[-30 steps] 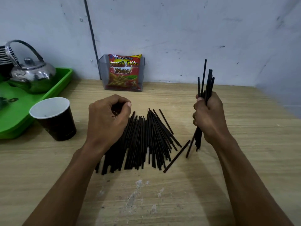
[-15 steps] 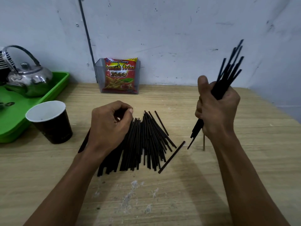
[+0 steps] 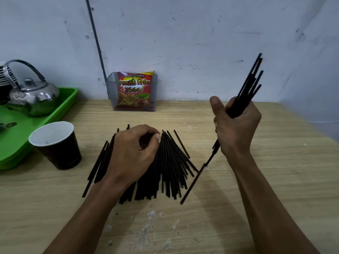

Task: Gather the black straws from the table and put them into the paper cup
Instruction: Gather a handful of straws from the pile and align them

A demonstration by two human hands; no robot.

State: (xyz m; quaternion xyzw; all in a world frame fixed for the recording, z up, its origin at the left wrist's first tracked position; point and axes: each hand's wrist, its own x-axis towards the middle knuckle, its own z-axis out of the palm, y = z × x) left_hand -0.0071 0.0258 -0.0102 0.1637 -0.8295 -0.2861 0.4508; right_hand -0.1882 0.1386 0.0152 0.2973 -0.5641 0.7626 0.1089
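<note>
A pile of black straws (image 3: 168,165) lies fanned out on the wooden table (image 3: 275,180) in front of me. My left hand (image 3: 134,153) rests on the pile's left part with its fingers curled shut; what it grips is hidden. My right hand (image 3: 236,129) is raised to the right of the pile, closed around a bundle of black straws (image 3: 251,83) that tilts up and to the right, its lower ends poking out below the fist. One loose straw (image 3: 192,184) lies slanted at the pile's right side. The black paper cup (image 3: 56,145), white inside, stands upright at the left.
A green tray (image 3: 55,114) at the far left carries a metal kettle (image 3: 33,96). A clear holder with a red snack packet (image 3: 134,91) stands against the wall at the back. The table's right edge runs near the wall corner.
My right hand lifted the straw bundle off the table and tilted it from upright to leaning right. My left hand stayed curled on the pile.
</note>
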